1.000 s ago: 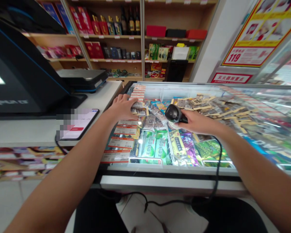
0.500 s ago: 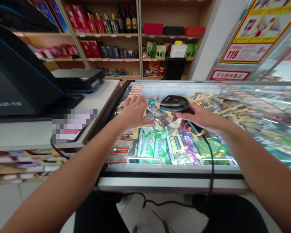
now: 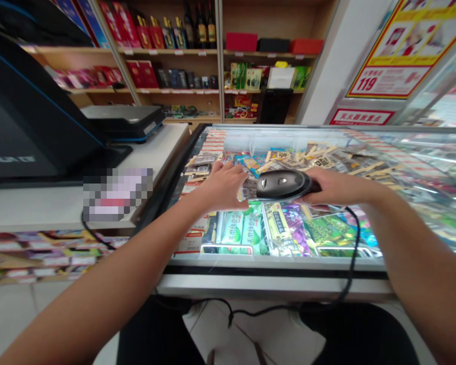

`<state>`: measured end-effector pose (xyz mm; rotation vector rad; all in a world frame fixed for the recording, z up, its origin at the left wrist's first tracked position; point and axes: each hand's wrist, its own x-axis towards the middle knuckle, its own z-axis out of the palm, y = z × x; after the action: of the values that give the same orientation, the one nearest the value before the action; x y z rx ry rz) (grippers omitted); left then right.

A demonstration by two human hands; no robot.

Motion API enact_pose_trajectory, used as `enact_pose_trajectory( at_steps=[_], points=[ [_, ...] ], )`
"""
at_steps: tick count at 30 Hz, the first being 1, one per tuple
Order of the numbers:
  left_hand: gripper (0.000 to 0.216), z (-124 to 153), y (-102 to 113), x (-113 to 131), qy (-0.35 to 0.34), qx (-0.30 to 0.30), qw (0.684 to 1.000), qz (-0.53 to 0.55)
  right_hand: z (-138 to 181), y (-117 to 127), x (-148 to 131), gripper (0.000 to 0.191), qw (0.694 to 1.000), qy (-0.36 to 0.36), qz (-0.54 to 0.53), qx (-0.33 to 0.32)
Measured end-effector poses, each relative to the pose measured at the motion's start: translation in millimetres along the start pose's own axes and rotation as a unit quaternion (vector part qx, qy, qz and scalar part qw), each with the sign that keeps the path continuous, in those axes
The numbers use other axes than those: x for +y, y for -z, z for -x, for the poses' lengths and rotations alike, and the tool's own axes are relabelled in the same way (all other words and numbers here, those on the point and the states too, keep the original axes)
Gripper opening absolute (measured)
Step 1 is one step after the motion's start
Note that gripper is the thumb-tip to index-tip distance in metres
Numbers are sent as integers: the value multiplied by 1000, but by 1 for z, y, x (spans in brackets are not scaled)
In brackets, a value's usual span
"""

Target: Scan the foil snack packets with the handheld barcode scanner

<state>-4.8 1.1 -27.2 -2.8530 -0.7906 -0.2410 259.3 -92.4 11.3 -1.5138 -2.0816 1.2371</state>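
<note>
My right hand (image 3: 336, 186) grips the handle of a black corded barcode scanner (image 3: 283, 184), its head pointing left over the glass display counter (image 3: 273, 263). My left hand (image 3: 224, 186) is closed on a small silvery packet (image 3: 248, 188) held just in front of the scanner's head. Under the glass lie green, yellow and purple sachets (image 3: 251, 228) and rows of price tags. The scanner's black cable (image 3: 349, 253) runs down from my right hand over the counter's front edge.
A black checkout terminal (image 3: 30, 132) stands on the white counter (image 3: 53, 208) at left, with a phone (image 3: 116, 195) lying flat near its edge and a black scale (image 3: 125, 120) behind. Wooden shelves (image 3: 197, 50) of boxes and bottles line the back wall. A red and yellow poster (image 3: 399, 50) hangs at right.
My left hand has moved right from the price tags and picked up a small packet. My right hand turned the scanner level, its head now facing the packet.
</note>
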Motion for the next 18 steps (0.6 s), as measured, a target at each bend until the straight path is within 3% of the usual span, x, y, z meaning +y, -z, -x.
enact_pose_trajectory(
  at_steps=[5, 14, 16, 18],
  points=[
    [55, 1, 6, -1, -13, 26, 1000, 8, -1, 0, -1, 26, 1000, 11, 21, 0],
    [58, 2, 7, -2, -10, 13, 1000, 15, 1, 0, -1, 31, 999, 15, 41, -2],
    [57, 4, 10, -4, -12, -8, 1000, 8, 1, 1, -2, 31, 999, 17, 41, 22],
    [53, 8, 16, -10, -3, -53, 999, 0, -1, 1, -2, 29, 995, 16, 46, 92]
  ],
)
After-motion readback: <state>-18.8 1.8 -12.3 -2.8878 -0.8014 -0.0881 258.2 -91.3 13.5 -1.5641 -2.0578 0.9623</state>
